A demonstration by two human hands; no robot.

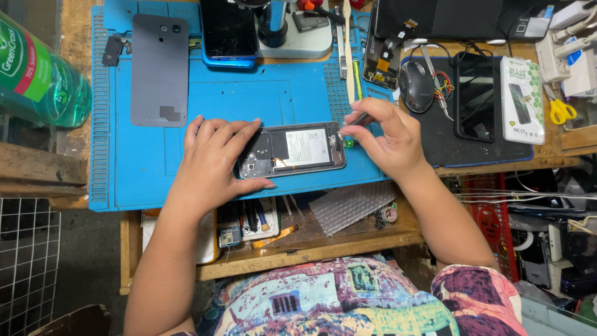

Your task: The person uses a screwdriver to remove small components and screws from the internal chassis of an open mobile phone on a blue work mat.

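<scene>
An opened phone lies on the blue work mat with its back cover off, so the white battery and inner parts show. My left hand rests on the phone's left end and holds it down, fingers spread over the top edge. My right hand pinches a thin metal tool, probably tweezers, whose tip touches the phone's right end. The grey back cover lies apart at the mat's upper left.
A green liquid bottle lies at far left. Another phone and a microscope base stand behind. At right are a mouse, a black phone, a screen protector pack and yellow scissors. A drawer below holds small tools.
</scene>
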